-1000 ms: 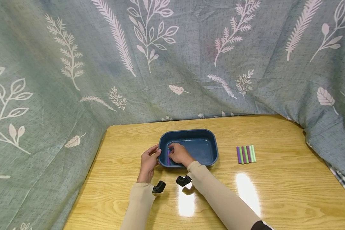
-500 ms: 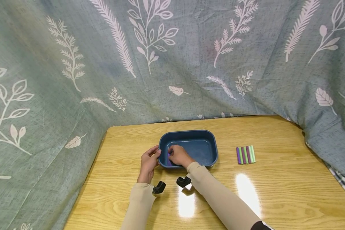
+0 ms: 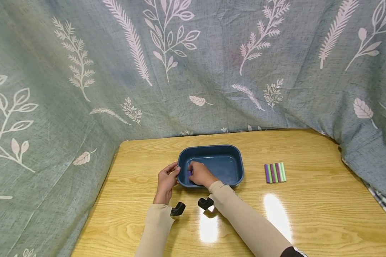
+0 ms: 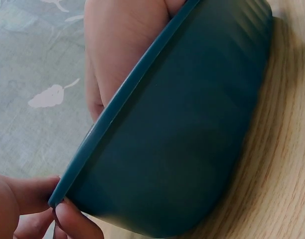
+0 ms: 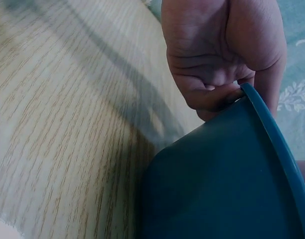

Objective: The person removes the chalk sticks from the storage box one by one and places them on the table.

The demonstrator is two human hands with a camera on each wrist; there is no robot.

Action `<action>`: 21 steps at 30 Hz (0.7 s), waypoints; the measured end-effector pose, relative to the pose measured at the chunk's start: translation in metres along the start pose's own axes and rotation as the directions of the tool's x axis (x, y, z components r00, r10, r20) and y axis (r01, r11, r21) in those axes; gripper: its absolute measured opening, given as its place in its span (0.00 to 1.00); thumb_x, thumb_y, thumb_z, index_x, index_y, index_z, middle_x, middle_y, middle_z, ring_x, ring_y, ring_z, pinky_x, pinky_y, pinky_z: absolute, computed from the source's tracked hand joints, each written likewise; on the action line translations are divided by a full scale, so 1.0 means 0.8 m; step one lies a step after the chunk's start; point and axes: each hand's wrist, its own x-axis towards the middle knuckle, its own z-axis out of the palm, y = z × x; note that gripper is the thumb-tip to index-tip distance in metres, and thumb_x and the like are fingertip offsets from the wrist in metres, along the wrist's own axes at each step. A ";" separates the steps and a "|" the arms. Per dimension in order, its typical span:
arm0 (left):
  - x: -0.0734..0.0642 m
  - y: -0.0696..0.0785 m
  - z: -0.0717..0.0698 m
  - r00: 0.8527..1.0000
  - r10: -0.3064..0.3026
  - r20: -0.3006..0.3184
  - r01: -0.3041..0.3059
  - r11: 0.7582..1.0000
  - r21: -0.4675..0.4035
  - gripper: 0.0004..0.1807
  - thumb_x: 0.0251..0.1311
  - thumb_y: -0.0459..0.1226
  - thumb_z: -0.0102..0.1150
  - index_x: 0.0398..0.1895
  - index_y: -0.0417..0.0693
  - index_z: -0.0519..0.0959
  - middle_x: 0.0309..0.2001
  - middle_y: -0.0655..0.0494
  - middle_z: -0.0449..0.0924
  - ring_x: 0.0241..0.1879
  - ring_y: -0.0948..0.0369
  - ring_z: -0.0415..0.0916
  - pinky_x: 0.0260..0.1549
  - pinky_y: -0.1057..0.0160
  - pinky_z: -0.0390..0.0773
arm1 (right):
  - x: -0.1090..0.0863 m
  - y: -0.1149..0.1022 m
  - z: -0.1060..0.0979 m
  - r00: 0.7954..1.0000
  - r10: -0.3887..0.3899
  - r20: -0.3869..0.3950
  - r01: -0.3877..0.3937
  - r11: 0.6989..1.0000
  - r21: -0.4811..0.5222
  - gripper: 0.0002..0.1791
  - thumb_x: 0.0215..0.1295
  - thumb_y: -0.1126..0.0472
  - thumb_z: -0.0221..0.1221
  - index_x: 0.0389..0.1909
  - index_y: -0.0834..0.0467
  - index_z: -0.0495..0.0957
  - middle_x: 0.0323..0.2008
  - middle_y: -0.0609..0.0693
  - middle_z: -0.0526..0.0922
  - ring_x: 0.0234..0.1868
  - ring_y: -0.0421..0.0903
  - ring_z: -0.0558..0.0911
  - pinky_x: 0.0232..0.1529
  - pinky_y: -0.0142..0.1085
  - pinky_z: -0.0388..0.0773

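A dark blue rectangular tub (image 3: 219, 146) stands on the wooden table. My left hand (image 3: 166, 180) grips its left rim, thumb on top and fingers below; in the left wrist view the fingers (image 4: 77, 221) pinch the edge. My right hand (image 3: 202, 174) reaches inside the tub's left part, fingers bent down around a purple stick (image 3: 189, 173). Only a short piece of that stick shows; the hand hides the rest. The left wrist view has the right hand (image 4: 125, 45) behind the rim, its fingertips hidden by the wall.
Right of the tub, several slim sticks (image 3: 275, 173) in purple, green, maroon and pale green lie side by side in a row. A patterned grey-green curtain (image 3: 212, 71) hangs behind and left of the table (image 3: 141, 157). Each wrist wears a small black camera (image 3: 178, 209).
The purple stick has tilted within the tub and more of it is now covered by my right hand. My left hand keeps its hold on the rim.
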 end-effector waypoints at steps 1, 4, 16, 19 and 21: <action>0.000 -0.001 0.000 1.000 0.001 -0.002 -0.001 1.000 0.000 0.20 0.76 0.32 0.60 0.66 0.32 0.79 0.46 0.51 0.75 0.33 0.64 0.75 0.21 0.70 0.74 | -0.001 0.000 0.000 1.000 0.005 0.002 -0.005 1.000 0.006 0.14 0.62 0.72 0.69 0.47 0.66 0.80 0.32 0.52 0.81 0.32 0.44 0.77 0.35 0.35 0.76; 0.001 -0.003 0.000 1.000 0.006 -0.007 -0.006 1.000 -0.003 0.18 0.75 0.31 0.61 0.64 0.34 0.80 0.45 0.50 0.75 0.33 0.63 0.75 0.21 0.70 0.74 | -0.002 -0.001 -0.002 1.000 0.017 0.003 -0.017 1.000 0.022 0.14 0.62 0.73 0.69 0.47 0.65 0.79 0.31 0.52 0.81 0.31 0.44 0.77 0.35 0.36 0.76; -0.002 0.001 0.001 1.000 -0.005 -0.002 0.005 1.000 0.001 0.19 0.75 0.31 0.60 0.65 0.32 0.79 0.46 0.51 0.76 0.34 0.63 0.77 0.22 0.69 0.74 | -0.012 -0.005 -0.007 0.985 0.032 -0.169 0.002 0.979 0.203 0.14 0.62 0.74 0.70 0.46 0.64 0.79 0.34 0.56 0.84 0.34 0.48 0.82 0.38 0.41 0.81; 0.001 -0.003 0.002 1.000 -0.003 -0.018 0.003 1.000 0.000 0.19 0.75 0.31 0.61 0.64 0.33 0.80 0.44 0.52 0.76 0.33 0.64 0.76 0.21 0.70 0.74 | -0.016 -0.004 -0.013 0.975 0.046 -0.218 0.015 0.963 0.268 0.14 0.61 0.74 0.70 0.46 0.64 0.80 0.33 0.55 0.83 0.33 0.47 0.82 0.37 0.40 0.82; 0.002 -0.003 0.002 1.000 -0.002 -0.024 0.002 1.000 0.000 0.19 0.74 0.31 0.62 0.64 0.33 0.80 0.44 0.52 0.76 0.32 0.64 0.76 0.21 0.70 0.74 | -0.022 -0.004 -0.019 0.970 0.049 -0.237 0.026 0.952 0.305 0.15 0.61 0.74 0.70 0.47 0.64 0.81 0.33 0.56 0.83 0.32 0.47 0.83 0.35 0.39 0.82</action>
